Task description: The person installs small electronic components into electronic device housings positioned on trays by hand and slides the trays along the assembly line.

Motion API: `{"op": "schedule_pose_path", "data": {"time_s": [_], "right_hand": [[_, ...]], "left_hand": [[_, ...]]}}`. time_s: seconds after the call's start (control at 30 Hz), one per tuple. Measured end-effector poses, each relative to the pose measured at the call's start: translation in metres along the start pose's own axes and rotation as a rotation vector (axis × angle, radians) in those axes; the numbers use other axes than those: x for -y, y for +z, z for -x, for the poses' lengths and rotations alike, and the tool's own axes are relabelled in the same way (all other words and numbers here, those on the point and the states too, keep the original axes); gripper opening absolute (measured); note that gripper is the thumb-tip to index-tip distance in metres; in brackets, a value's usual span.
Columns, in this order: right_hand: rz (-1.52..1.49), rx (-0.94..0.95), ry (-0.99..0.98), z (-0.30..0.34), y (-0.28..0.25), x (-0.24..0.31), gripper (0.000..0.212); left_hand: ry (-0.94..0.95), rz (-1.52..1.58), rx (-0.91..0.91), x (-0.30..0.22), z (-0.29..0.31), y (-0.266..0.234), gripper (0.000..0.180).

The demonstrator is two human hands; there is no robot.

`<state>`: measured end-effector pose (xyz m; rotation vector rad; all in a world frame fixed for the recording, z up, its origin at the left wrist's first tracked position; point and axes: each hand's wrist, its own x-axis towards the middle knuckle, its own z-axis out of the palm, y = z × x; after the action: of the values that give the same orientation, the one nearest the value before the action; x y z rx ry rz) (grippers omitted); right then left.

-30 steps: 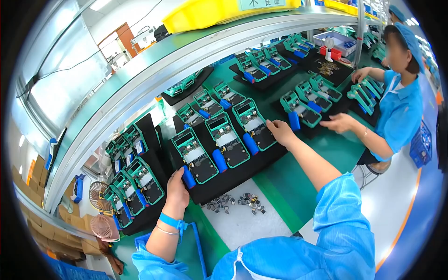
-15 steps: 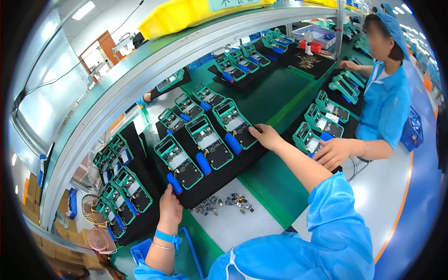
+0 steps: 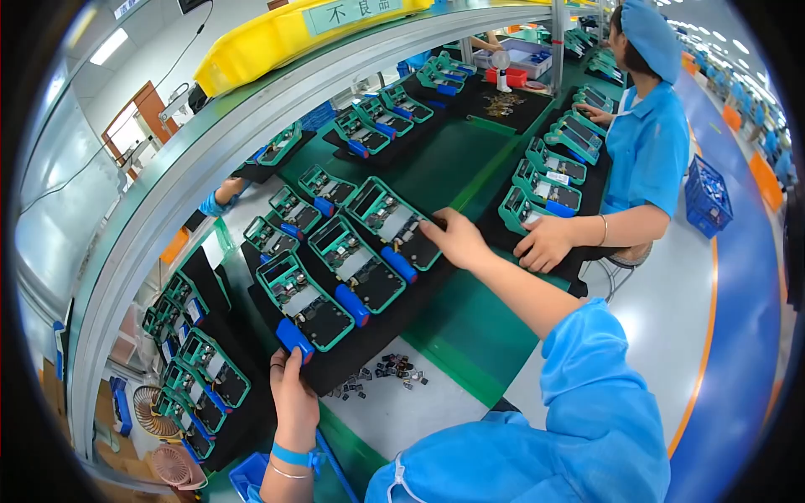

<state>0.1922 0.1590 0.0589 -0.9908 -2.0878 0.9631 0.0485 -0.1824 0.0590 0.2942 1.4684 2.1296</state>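
Observation:
A black board (image 3: 381, 335) lies before me, carrying several green-framed device housings (image 3: 356, 264) with exposed circuit boards and blue battery packs (image 3: 352, 305). My left hand (image 3: 293, 398) closes at the board's near left edge, its fingertips against a tilted blue battery pack (image 3: 295, 339). My right hand (image 3: 459, 241) closes at the right edge, thumb beside the rightmost front housing (image 3: 394, 222); the fingers underneath are hidden. Small dark parts (image 3: 394, 369) lie scattered on a light surface just below the board.
More housings sit on a black board (image 3: 243, 402) at the left. To the right, a co-worker (image 3: 646, 151) in blue reaches over another row of housings (image 3: 545, 184). A metal shelf with a yellow bin (image 3: 277, 46) crosses above. Small fans (image 3: 172, 465) stand lower left.
My view has swung slightly right. The board and both hands have shifted a little toward me and right over the bench. The blue pack at my left hand has tilted.

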Motion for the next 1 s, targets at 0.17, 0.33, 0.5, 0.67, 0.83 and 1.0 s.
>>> {"op": "schedule_pose_path", "data": {"time_s": [0.17, 0.33, 0.5, 0.67, 0.83, 1.0], "right_hand": [[-0.188, -0.088, -0.089, 0.027, -0.045, -0.043, 0.051], [-0.196, -0.095, 0.026, 0.060, -0.097, -0.059, 0.038], [-0.118, -0.109, 0.104, 0.079, -0.139, -0.104, 0.033], [0.124, -0.219, 0.119, 0.069, -0.165, -0.158, 0.035], [0.383, -0.400, -0.209, 0.082, -0.096, -0.087, 0.037], [0.432, 0.045, -0.438, 0.176, -0.027, -0.028, 0.047]], "left_hand": [[-0.111, -0.101, 0.159, -0.004, 0.032, 0.020, 0.041], [-0.194, -0.095, 0.520, 0.011, 0.046, 0.022, 0.043], [-0.367, -0.053, 0.838, 0.041, 0.050, 0.045, 0.058], [-0.510, -0.314, 1.005, 0.078, 0.045, 0.082, 0.097], [-0.572, -0.073, 0.956, 0.124, 0.038, 0.089, 0.097], [-0.600, -0.076, 0.857, 0.117, 0.046, 0.088, 0.088]]}}
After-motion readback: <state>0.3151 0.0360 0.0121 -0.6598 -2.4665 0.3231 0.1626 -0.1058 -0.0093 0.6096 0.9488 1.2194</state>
